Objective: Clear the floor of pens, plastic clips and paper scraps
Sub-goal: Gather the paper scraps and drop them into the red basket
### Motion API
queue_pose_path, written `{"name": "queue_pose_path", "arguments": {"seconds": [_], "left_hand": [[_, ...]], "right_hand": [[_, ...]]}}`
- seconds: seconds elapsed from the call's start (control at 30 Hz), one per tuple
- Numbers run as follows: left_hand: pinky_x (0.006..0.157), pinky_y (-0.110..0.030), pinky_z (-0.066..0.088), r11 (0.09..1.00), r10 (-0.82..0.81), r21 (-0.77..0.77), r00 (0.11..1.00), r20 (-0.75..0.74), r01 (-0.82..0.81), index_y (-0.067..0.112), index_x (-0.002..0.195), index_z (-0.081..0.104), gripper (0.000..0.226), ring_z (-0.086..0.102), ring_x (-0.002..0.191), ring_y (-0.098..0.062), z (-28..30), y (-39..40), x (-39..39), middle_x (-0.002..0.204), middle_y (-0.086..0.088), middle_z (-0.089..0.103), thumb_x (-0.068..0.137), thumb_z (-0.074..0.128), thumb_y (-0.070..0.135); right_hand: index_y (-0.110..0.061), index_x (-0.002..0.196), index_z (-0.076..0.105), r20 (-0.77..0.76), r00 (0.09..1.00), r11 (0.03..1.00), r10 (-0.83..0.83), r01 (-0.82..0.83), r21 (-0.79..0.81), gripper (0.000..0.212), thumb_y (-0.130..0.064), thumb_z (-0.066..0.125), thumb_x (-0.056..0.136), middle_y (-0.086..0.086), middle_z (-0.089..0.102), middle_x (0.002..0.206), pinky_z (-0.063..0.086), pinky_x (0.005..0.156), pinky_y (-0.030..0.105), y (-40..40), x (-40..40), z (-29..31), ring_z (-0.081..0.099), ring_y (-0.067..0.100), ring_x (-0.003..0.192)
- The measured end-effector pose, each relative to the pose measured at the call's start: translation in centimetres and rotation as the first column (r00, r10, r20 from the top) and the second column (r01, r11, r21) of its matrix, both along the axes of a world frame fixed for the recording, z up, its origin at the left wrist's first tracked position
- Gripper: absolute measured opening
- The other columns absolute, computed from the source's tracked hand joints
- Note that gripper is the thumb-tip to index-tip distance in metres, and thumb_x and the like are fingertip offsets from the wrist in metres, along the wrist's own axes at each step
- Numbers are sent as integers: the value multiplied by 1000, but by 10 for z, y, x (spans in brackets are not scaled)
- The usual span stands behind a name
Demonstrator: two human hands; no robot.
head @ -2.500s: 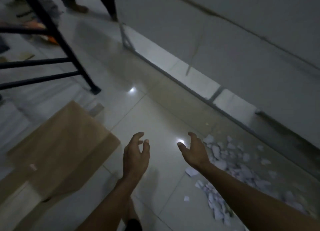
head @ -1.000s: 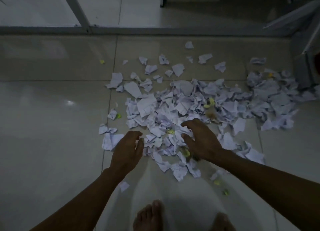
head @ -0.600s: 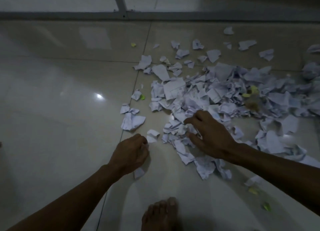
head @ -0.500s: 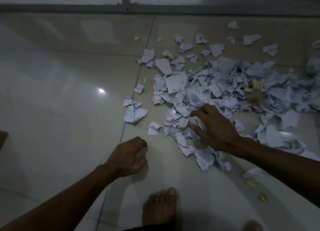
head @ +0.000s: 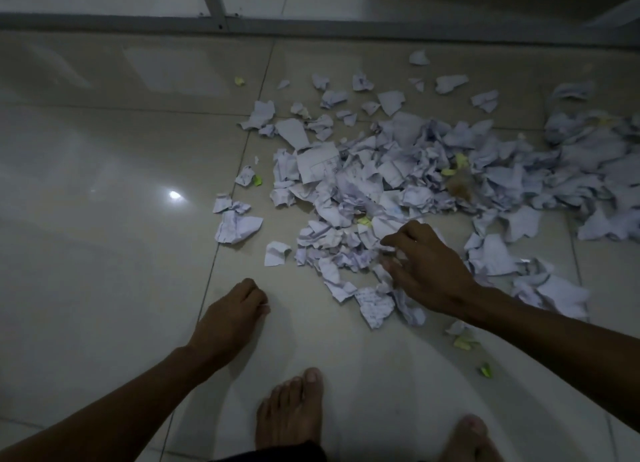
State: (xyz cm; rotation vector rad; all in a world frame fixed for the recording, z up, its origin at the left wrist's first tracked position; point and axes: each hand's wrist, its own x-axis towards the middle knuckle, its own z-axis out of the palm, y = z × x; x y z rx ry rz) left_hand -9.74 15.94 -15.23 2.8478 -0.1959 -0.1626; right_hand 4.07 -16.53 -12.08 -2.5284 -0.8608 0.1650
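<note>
A wide pile of torn white paper scraps (head: 408,184) covers the tiled floor, with a few small yellow-green bits (head: 462,343) among and beside it. My right hand (head: 427,276) lies on the pile's near edge, its fingers curled into the scraps and pinching some of them. My left hand (head: 228,317) hovers low over bare tile left of the pile, closed in a fist with a sliver of white paper showing at its fingertips. Loose scraps (head: 237,226) lie just beyond it. No pens or clips are clearly visible.
My bare feet (head: 289,413) stand on the tile just below the hands. A grey metal frame rail (head: 138,19) with an upright post runs along the far side. Glossy tile (head: 86,253) stretches to the left, with a light reflection on it.
The view swung from open floor down to the scrap pile. My left hand closed over a small scrap and drew back toward me. My right hand dug its fingers into the pile's near edge.
</note>
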Motion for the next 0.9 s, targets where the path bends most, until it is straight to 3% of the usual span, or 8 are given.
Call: {"name": "queue_pose_path", "arguments": {"seconds": [0.17, 0.3, 0.4, 0.5, 0.6, 0.7, 0.8, 0.9], "left_hand": [[55, -29, 39, 965, -263, 78, 944, 200, 252, 5, 85, 62, 11, 50, 73, -25, 21, -55, 43, 96, -13, 55, 86, 58, 15], [63, -33, 34, 870, -478, 44, 817, 322, 492, 3, 83, 60, 5, 48, 76, -28, 20, -107, 54, 96, -17, 56, 87, 58, 6], [88, -46, 41, 766, -622, 67, 712, 326, 639, 7, 95, 57, 8, 51, 107, -38, 3, -133, 53, 121, -23, 55, 88, 55, 9], [106, -60, 26, 743, -664, 116, 705, 249, 659, 11, 102, 53, 13, 33, 133, -45, -14, -138, 54, 146, -22, 31, 90, 49, 14], [109, -61, 20, 727, -687, 152, 703, 187, 670, 10, 98, 58, 22, 20, 142, -43, -22, -142, 68, 155, -20, 18, 96, 38, 20], [112, -58, 17, 727, -686, 142, 712, 149, 671, 11, 103, 57, 32, 14, 145, -39, -25, -149, 85, 157, -18, 20, 100, 29, 25], [113, -52, 13, 786, -618, 68, 775, 129, 615, 11, 103, 57, 49, 14, 145, -34, -23, -159, 98, 154, -18, 28, 103, 13, 32], [109, -52, 17, 814, -576, -8, 808, 127, 581, 11, 105, 51, 30, 16, 143, -33, -21, -166, 110, 151, -19, 32, 99, 25, 25]], "right_hand": [[-13, 117, 60, -36, 989, 989, -144, 145, 17, 31, -20, 61, 87, 7, 51, 106, 45, 67, 33, -34, -22, -5, 49, 25, 99], [-15, 113, 61, -92, 956, 960, -277, 278, 1, 33, -34, 58, 86, 5, 54, 103, 45, 67, 34, -70, -52, 0, 53, 25, 95], [-18, 116, 59, -105, 929, 935, -354, 348, -72, 46, -47, 61, 81, 4, 53, 108, 47, 66, 32, -100, -79, 6, 53, 24, 97], [-24, 135, 46, -91, 935, 919, -342, 313, -239, 75, -67, 57, 75, 6, 45, 127, 48, 86, 38, -121, -107, 4, 45, 28, 117], [-29, 149, 27, -36, 948, 886, -316, 281, -369, 92, -81, 44, 76, 15, 31, 146, 27, 110, 49, -129, -124, -10, 27, 36, 136], [-32, 151, 23, 16, 942, 860, -335, 312, -404, 80, -77, 27, 86, 15, 26, 150, 10, 112, 55, -127, -124, -25, 19, 39, 140], [-28, 142, 38, 56, 937, 848, -344, 336, -410, 63, -63, 15, 95, 15, 34, 143, 15, 108, 57, -120, -115, -35, 25, 38, 137], [-26, 134, 44, 65, 920, 848, -385, 381, -368, 58, -57, 12, 97, 15, 36, 140, 15, 110, 57, -114, -99, -43, 27, 37, 136]]}}
